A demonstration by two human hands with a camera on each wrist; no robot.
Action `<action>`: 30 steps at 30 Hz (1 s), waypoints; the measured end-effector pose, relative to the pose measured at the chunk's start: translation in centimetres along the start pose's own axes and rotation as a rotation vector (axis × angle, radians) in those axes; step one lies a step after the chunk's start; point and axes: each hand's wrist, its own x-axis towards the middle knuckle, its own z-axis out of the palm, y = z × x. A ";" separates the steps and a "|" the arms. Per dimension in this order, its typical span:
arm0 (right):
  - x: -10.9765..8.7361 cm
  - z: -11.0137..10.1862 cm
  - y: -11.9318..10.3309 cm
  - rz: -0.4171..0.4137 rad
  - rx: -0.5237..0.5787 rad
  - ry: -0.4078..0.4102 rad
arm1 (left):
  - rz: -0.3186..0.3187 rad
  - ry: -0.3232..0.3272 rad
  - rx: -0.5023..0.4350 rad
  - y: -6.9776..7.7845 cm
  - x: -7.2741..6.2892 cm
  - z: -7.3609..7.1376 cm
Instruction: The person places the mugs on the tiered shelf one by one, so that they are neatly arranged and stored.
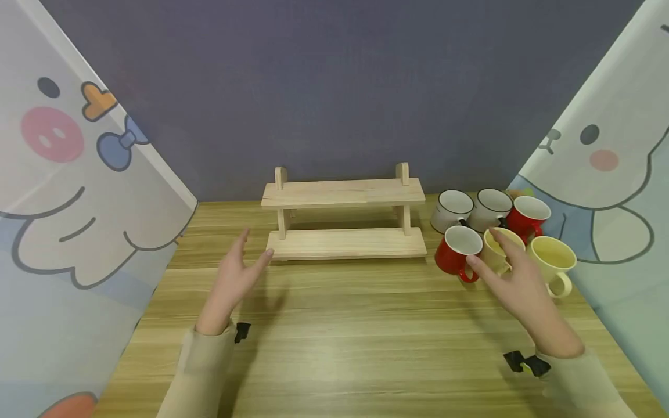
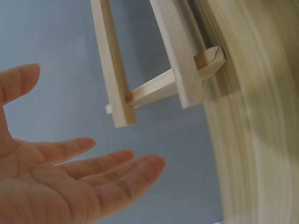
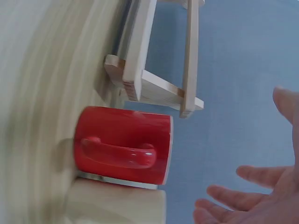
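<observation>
My left hand (image 1: 233,285) hovers left of a two-tier wooden shelf (image 1: 342,244), its fingers spread and holding nothing. In the left wrist view its palm (image 2: 51,186) is turned up beside the shelf's end. My right hand (image 1: 522,287) is held over the front mugs, thumb and fingers apart, nothing in them. Nearest to it are a red mug (image 1: 450,255) with a white inside and a yellow mug (image 1: 491,253), partly hidden by the fingers. A second yellow mug (image 1: 552,253) stands to the right. From the right wrist view, the red mug (image 3: 121,126) is upright with its handle toward the camera.
Behind the front mugs stand two white mugs (image 1: 452,212) with dark rims and another red mug (image 1: 528,216). Both shelf tiers are bare. A grey panel (image 1: 334,87) rises behind the wooden table (image 1: 334,348), with cartoon-printed panels (image 1: 617,191) at both sides.
</observation>
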 end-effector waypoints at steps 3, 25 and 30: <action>-0.4 0.2 0.3 0.051 0.036 0.021 | -0.043 -0.029 -0.053 -0.5 0.8 0.2; -1.4 1.9 3.0 0.196 0.015 0.017 | -0.270 -0.177 -0.259 -3.0 6.4 1.5; -1.2 2.1 3.5 0.194 0.000 -0.019 | -0.288 -0.198 -0.289 -3.7 7.2 1.9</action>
